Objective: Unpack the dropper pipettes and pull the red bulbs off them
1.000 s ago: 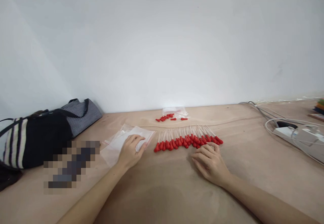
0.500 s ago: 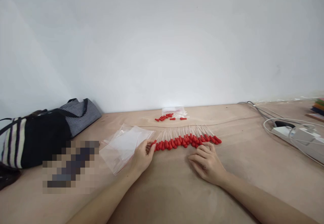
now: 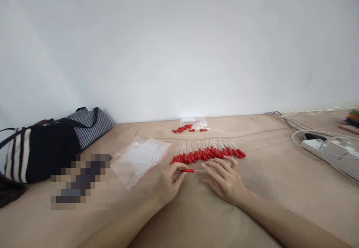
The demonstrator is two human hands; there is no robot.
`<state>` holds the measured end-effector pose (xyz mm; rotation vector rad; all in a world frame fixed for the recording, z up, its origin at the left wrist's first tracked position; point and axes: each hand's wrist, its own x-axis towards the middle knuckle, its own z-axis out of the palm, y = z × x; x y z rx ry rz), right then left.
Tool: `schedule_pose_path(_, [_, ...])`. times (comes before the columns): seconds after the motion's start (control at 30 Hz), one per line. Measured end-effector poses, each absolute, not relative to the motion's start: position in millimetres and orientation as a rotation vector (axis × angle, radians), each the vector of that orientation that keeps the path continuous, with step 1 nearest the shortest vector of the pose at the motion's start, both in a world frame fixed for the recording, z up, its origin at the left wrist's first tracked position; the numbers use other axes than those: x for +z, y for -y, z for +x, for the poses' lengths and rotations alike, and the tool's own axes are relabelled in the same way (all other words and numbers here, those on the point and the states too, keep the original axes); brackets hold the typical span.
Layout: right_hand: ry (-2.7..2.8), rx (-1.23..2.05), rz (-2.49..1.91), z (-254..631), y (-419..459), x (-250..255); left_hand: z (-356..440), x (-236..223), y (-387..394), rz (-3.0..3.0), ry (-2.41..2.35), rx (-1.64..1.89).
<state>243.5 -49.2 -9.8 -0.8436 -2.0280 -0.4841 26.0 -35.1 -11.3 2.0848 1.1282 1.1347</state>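
Note:
My left hand [image 3: 171,182] pinches a dropper by its red rubber bulb [image 3: 187,170], and its thin clear tube [image 3: 198,171] points right. At the tube's far end is my right hand [image 3: 226,180], fingers bent and apart; the tip is hidden by the fingers, and I cannot tell whether they touch it. Just beyond both hands lies a row of several droppers [image 3: 207,153], red bulbs towards me and clear tubes pointing away. Left of the row, clear zip bags [image 3: 141,158] lie in an overlapping stack.
Loose red bulbs [image 3: 182,129] and a small bag of clear tubes [image 3: 193,121] lie near the wall. A black and striped cloth bag [image 3: 53,150] stands left, beside a pixelated dark object [image 3: 81,182]. Cables and a white power strip [image 3: 333,152] are at right.
My left hand has moved right and towards me, bringing a dropper from the row's left end to lie crosswise before my right hand. My right fingers have stretched out slightly leftward.

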Motion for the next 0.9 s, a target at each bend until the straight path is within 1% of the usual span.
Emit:
schedule_pose_path(0.23, [2.103,-0.380,-0.842,240.6,40.6,-18.5,35.0,-7.7,38.9,2.204,-1.055,1.016])
schedule_pose_path(0.47, [2.149,-0.313,-0.836,236.7,35.7,-16.1,44.9,2.1,35.4,2.332,-1.145,0.843])
schedule_pose_path(0.9, [2.228,-0.216,-0.840,239.1,36.0,-18.8,45.3,4.6,36.8,2.352,-1.134,0.815])
